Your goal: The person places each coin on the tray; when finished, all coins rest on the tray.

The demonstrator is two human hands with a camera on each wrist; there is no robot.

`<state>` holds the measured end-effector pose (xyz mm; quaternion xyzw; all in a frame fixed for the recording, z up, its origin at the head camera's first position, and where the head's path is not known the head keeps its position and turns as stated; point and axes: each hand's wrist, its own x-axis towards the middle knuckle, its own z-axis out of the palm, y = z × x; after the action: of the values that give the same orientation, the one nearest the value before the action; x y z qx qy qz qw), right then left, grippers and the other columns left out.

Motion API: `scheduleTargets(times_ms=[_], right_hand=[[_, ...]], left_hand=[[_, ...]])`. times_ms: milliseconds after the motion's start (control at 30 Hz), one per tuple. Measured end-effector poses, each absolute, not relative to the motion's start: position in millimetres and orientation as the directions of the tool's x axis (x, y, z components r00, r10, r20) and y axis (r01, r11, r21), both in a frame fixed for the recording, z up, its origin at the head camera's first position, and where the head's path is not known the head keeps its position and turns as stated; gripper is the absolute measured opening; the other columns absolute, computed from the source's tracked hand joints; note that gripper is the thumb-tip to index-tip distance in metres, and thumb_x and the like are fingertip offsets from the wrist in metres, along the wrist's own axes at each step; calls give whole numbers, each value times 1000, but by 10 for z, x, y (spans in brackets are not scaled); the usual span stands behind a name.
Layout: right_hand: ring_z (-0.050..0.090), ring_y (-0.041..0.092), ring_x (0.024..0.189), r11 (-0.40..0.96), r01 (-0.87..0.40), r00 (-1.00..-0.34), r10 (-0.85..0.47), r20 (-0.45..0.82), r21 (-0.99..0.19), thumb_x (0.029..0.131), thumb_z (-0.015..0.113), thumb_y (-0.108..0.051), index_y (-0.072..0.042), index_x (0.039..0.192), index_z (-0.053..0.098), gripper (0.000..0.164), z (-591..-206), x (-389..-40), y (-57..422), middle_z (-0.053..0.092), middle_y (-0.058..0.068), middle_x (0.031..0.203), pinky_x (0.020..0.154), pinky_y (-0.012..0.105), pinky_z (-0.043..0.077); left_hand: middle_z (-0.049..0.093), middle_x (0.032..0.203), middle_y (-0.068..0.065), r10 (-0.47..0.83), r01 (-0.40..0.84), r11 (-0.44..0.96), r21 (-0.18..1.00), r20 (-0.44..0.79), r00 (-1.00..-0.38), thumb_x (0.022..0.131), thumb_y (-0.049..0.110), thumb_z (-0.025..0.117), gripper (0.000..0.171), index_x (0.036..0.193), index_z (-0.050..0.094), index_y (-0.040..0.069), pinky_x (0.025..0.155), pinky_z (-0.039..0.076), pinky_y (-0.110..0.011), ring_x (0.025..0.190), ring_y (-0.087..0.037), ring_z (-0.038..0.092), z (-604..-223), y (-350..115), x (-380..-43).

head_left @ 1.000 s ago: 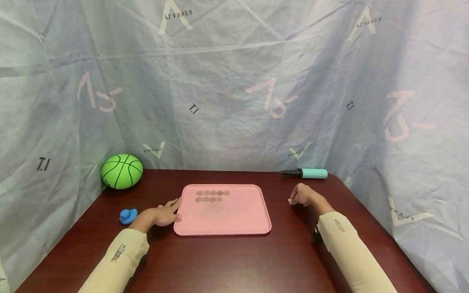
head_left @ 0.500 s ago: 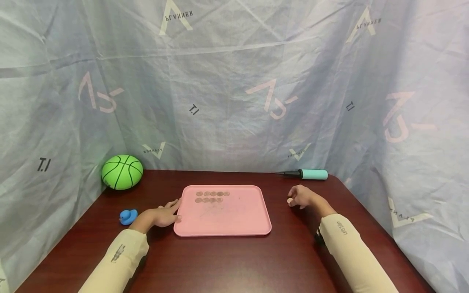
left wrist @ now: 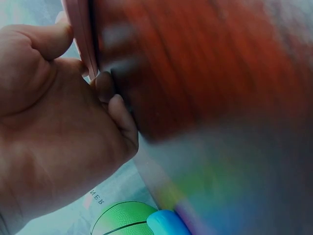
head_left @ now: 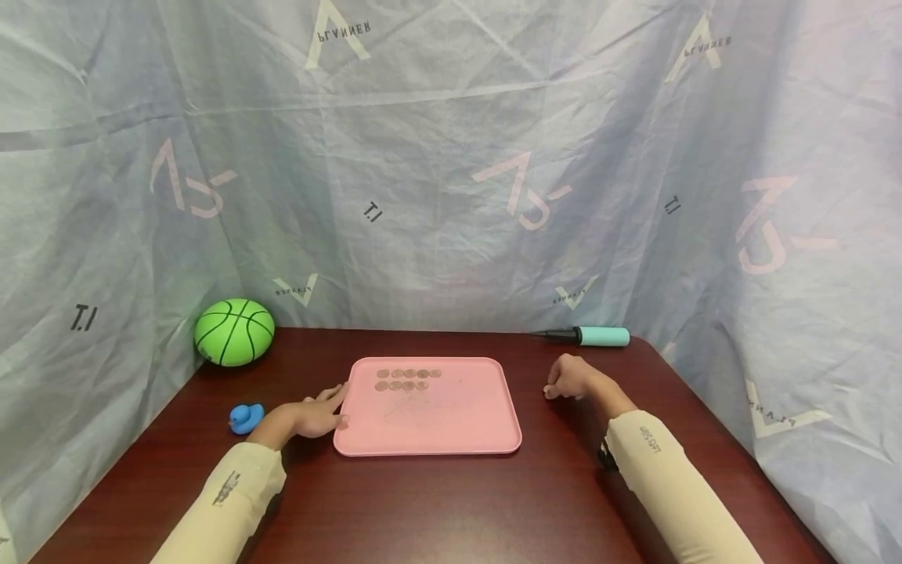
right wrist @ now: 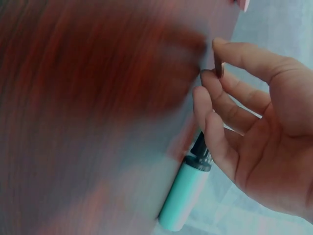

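A pink tray (head_left: 451, 431) lies on the dark red table, with two rows of several round brownish coins (head_left: 410, 374) near its back left. My left hand (head_left: 317, 415) rests at the tray's left edge. Its thumb and fingers (left wrist: 56, 41) touch the rim, with the outer fingers loosely bent in the left wrist view. To the right of the tray, my right hand (head_left: 572, 377) is close over the table. Between its thumb and fingertips it pinches one coin (right wrist: 218, 63), seen edge-on in the right wrist view.
A blue rubber duck (head_left: 246, 419) sits left of my left hand, and a green basketball (head_left: 235, 331) stands at the back left corner. A hand pump with a turquoise barrel (head_left: 604, 336) lies at the back right. Grey curtains (head_left: 437, 196) enclose the table (head_left: 437, 501).
My right hand turned and showed the coin's face half a second ago, and has since moved slightly left toward the tray with it. The left hand, tray and coin rows stay put.
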<state>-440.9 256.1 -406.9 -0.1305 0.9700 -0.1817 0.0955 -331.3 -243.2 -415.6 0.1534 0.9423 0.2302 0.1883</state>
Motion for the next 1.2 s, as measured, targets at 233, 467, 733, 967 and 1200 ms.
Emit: scheduleTargets(times_ms=[233, 467, 733, 967, 1200], right_hand=[[59, 14, 67, 874, -304, -939, -342, -34, -380, 83, 80, -20, -10, 79, 74, 12, -4099, -4400, 2333, 68, -3, 73, 63, 32, 50], [61, 11, 67, 816, -383, -917, -391, 74, -434, 82, 80, -20, -7, 82, 74, 14, -4047, -4348, 2055, 69, -3, 73, 64, 32, 51], [63, 12, 73, 802, -417, -902, -424, 84, -427, 80, 81, -17, -8, 85, 73, 14, -3977, -4326, 1699, 70, -1, 77, 69, 31, 52], [63, 11, 75, 806, -441, -889, -452, 70, -394, 80, 82, -20, -11, 84, 73, 14, -3991, -4296, 1409, 70, -2, 80, 70, 31, 53], [63, 10, 74, 798, -456, -872, -488, 22, -394, 76, 85, -24, -11, 86, 73, 20, -4016, -4312, 1174, 69, -2, 80, 68, 30, 52]], left_hand=[[11, 159, -30, 342, 171, 853, 493, -281, -897, 102, 27, 51, 76, 157, 9, -4, 109, 12, -69, 137, -63, 13, -4180, -2427, -3314], [11, 159, -31, 341, 169, 853, 493, -282, -897, 102, 26, 51, 75, 157, 8, -4, 108, 14, -69, 137, -62, 15, -4193, -2433, -3315], [11, 158, -32, 349, 184, 856, 484, -276, -896, 102, 27, 51, 76, 156, 9, -5, 108, 14, -69, 137, -62, 15, -4172, -2447, -3320], [10, 158, -33, 376, 212, 848, 486, -269, -886, 102, 28, 50, 76, 156, 8, -6, 109, 13, -68, 137, -62, 14, -4186, -2449, -3329], [10, 161, -28, 377, 211, 844, 493, -265, -887, 100, 35, 49, 79, 158, 7, 0, 112, 9, -66, 141, -58, 12, -4347, -2516, -3457]])
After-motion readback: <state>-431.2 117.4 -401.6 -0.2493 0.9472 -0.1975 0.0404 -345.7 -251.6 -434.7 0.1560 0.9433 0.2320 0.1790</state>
